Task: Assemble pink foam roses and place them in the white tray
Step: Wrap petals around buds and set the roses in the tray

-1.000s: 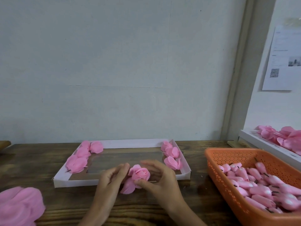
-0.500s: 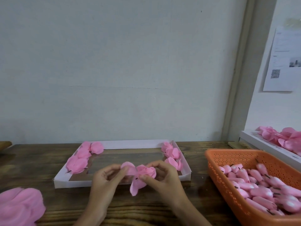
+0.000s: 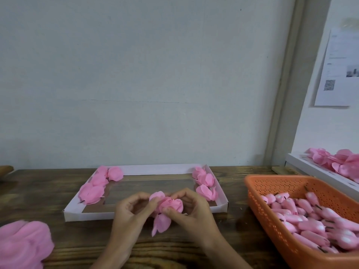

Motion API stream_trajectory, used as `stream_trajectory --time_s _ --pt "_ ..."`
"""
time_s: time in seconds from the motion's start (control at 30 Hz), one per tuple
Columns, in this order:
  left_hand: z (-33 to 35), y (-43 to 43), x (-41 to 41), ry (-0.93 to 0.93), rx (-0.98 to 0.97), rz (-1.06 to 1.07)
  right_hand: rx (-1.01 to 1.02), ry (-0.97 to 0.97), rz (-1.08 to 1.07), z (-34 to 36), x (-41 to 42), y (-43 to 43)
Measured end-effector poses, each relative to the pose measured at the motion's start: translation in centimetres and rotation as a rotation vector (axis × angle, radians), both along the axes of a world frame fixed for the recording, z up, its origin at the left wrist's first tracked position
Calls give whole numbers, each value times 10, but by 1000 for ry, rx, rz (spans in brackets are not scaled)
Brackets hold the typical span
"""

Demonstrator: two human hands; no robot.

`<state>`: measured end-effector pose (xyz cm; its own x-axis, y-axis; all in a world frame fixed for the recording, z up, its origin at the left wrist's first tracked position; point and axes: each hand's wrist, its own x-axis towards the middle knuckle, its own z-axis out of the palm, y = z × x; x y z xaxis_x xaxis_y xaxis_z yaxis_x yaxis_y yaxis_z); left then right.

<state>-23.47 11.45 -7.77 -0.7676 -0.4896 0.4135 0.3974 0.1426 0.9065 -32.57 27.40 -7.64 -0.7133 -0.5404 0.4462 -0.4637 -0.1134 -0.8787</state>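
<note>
A half-wrapped pink foam rose (image 3: 169,206) is held between both hands, just above the near wall of the white tray (image 3: 147,212). My left hand (image 3: 132,214) pinches its left petals with curled fingers. My right hand (image 3: 192,210) pinches the bud from the right, thumb below. One loose petal (image 3: 161,223) hangs down under the rose. Finished roses lie along the tray's left side (image 3: 97,186) and its right side (image 3: 206,184).
An orange perforated basket (image 3: 272,216) full of pink foam buds (image 3: 310,222) stands at the right. A pile of pink petals (image 3: 21,245) lies at the near left. Another white tray with petals (image 3: 338,162) sits at the far right. The wall is close behind.
The rose rose from the table to just above the tray's near wall. Both hands closed in around it, and a petal now dangles below.
</note>
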Motion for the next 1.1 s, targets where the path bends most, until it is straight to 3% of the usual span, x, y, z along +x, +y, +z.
stream_trajectory --time_s 0.17,0.27,0.37,0.47,0.6,0.87,1.1 --pt "-8 -5 -6 -65 92 64 -90 -94 5 -1 -6 1" --pt "-10 -3 -9 -103 209 6 -138 -149 6 -2 -8 1" --pt "-12 -5 -9 -131 194 -51 -158 -193 10 -3 -10 0" --pt "-13 -8 -8 -150 123 -115 -145 -171 -4 -4 -12 0" --pt "-18 -12 -10 -173 272 -83 -121 -169 -46 -8 -12 -2" --pt "-21 -11 -15 -199 376 -68 -144 -192 -16 -9 -11 -2" --pt "-25 -11 -15 -203 299 -103 -79 -99 -92 -10 -8 -1"
